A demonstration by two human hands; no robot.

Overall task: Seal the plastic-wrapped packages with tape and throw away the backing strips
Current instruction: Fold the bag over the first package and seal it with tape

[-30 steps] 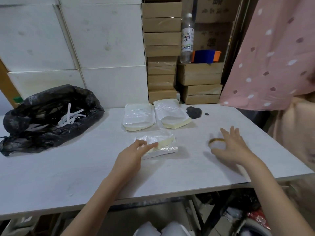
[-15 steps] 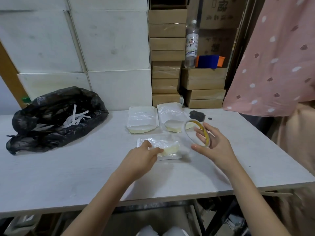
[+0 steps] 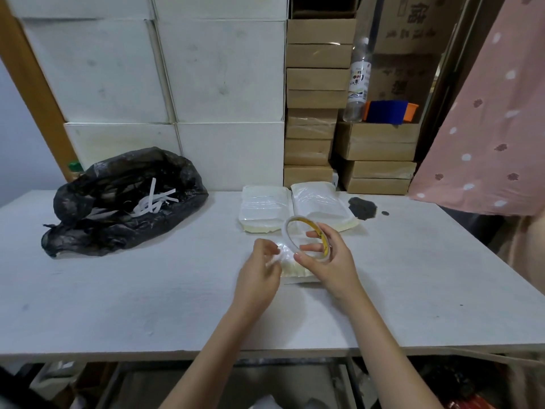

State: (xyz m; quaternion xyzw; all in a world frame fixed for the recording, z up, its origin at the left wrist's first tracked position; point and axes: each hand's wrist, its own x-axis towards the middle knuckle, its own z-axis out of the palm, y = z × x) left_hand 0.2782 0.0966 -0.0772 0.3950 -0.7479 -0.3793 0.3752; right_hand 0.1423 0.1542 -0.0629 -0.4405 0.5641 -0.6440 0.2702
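My right hand (image 3: 327, 261) grips a ring of white double-sided tape (image 3: 287, 231) upright above the nearest plastic-wrapped package (image 3: 298, 273), which lies flat on the white table (image 3: 147, 290). My left hand (image 3: 259, 273) hovers just left of the roll with blurred, loosely curled fingers; I see nothing held in it. Two more wrapped packages (image 3: 262, 206) (image 3: 321, 202) lie side by side behind. At the table's left a black rubbish bag (image 3: 118, 208) holds white backing strips (image 3: 153, 202).
White foam boxes (image 3: 206, 84) and stacked cardboard cartons (image 3: 315, 113) stand against the table's back edge, with a clear bottle (image 3: 358, 84) on one carton. A dark stain (image 3: 362, 208) marks the table at back right. A pink spotted cloth (image 3: 486, 128) hangs at the right.
My right hand picked the tape roll up from the table's right and brought it over the near package. My left hand lifted off that package and moved toward the roll.
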